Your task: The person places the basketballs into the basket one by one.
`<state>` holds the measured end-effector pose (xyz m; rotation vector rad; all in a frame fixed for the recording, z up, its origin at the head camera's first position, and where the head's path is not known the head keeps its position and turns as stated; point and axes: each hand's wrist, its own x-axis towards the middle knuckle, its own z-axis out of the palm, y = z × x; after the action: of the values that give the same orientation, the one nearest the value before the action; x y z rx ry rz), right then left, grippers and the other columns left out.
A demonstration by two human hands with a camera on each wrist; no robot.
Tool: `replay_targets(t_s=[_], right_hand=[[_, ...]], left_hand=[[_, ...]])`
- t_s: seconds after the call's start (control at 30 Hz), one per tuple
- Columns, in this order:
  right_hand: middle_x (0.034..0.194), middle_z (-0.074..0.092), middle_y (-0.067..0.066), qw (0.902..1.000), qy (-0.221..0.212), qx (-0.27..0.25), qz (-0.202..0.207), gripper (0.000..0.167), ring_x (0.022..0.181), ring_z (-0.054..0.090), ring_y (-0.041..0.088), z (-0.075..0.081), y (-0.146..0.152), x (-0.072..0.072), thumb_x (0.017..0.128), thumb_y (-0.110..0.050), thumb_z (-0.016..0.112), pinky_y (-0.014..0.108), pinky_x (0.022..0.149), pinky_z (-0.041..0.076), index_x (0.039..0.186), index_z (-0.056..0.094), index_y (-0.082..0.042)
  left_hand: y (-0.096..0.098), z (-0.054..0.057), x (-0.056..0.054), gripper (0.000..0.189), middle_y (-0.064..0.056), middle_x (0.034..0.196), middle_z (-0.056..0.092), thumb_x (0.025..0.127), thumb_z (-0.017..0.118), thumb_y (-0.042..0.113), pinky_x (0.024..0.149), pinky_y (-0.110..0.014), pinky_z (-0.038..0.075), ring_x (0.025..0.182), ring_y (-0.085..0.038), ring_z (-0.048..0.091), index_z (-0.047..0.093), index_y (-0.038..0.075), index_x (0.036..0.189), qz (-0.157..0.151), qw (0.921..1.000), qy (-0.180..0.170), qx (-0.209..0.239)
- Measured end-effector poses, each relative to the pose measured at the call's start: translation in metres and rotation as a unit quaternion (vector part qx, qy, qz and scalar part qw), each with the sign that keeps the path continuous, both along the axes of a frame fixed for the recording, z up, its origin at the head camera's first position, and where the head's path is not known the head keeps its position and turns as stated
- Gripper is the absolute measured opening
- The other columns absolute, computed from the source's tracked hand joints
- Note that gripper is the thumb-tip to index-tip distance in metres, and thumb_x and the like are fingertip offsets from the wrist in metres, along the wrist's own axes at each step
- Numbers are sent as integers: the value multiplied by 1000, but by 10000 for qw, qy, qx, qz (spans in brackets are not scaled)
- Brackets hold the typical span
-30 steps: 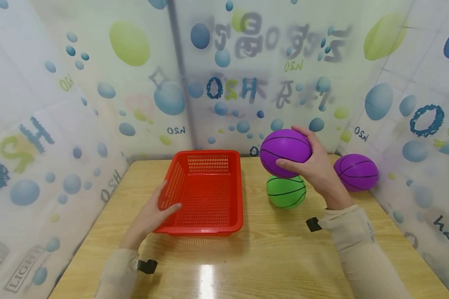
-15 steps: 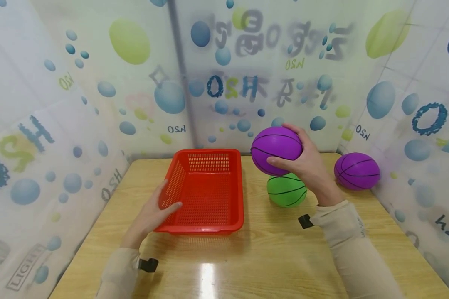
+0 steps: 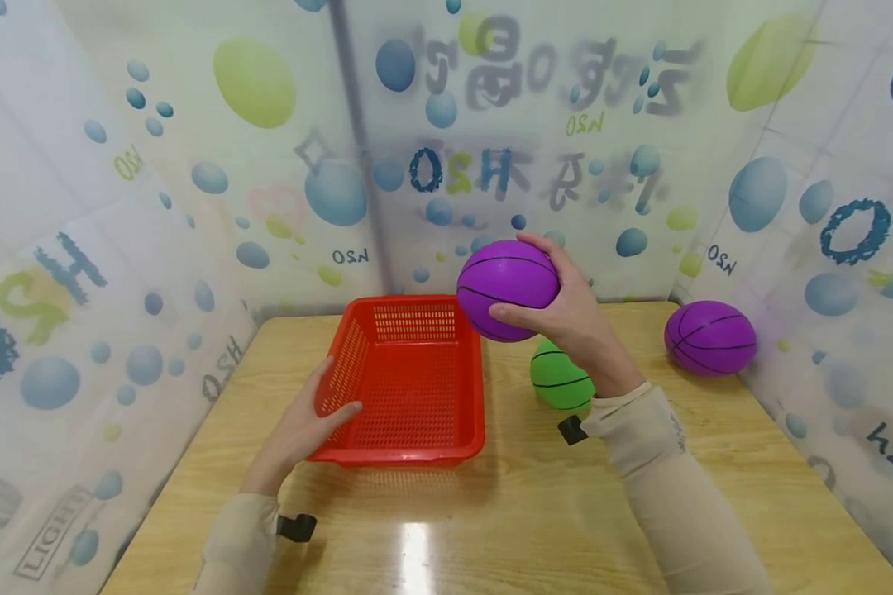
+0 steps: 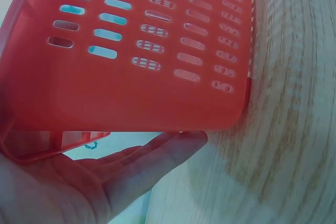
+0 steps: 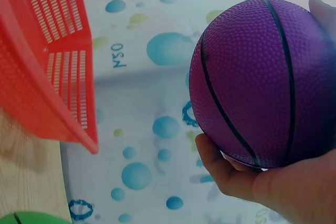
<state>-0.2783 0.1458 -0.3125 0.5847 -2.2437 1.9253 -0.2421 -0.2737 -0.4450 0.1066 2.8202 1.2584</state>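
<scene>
My right hand (image 3: 575,322) grips a purple toy basketball (image 3: 508,285) with black seams, thumb in front and fingers over the far side. It is held up in the air, overlapping the far right corner of a red plastic basket (image 3: 398,456) in the head view. In the right wrist view the pebbled ball (image 5: 252,82) fills the palm, apart from the basket wall (image 5: 68,93). My left hand (image 3: 298,434) holds the basket's near left side, thumb over the rim. In the left wrist view, its fingers (image 4: 163,163) lie along the outside of the slotted wall (image 4: 105,103).
A green toy basketball (image 3: 554,382) sits on the wooden table (image 3: 536,512) right of the basket, partly behind my right hand. Another purple basketball (image 3: 710,339) lies at the back right corner. Printed curtains (image 3: 283,165) enclose the table at the back and sides.
My right hand has carried the purple basketball leftward and slightly up, from over the green ball to the basket's far right corner. My left hand and the basket have stayed put.
</scene>
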Motion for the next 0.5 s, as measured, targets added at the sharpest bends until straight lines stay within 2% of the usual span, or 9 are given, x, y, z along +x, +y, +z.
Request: replay_targets(t_s=[0.5], right_hand=[[163, 47, -3, 9996, 122, 12, 254, 94, 138, 60, 36, 4, -32, -2, 86, -30, 98, 59, 99, 64, 162, 48, -49]], left_hand=[[-3, -4, -2, 108, -22, 184, 21, 103, 74, 61, 126, -76, 32, 161, -51, 36, 9, 25, 181, 17, 9998, 138, 120]])
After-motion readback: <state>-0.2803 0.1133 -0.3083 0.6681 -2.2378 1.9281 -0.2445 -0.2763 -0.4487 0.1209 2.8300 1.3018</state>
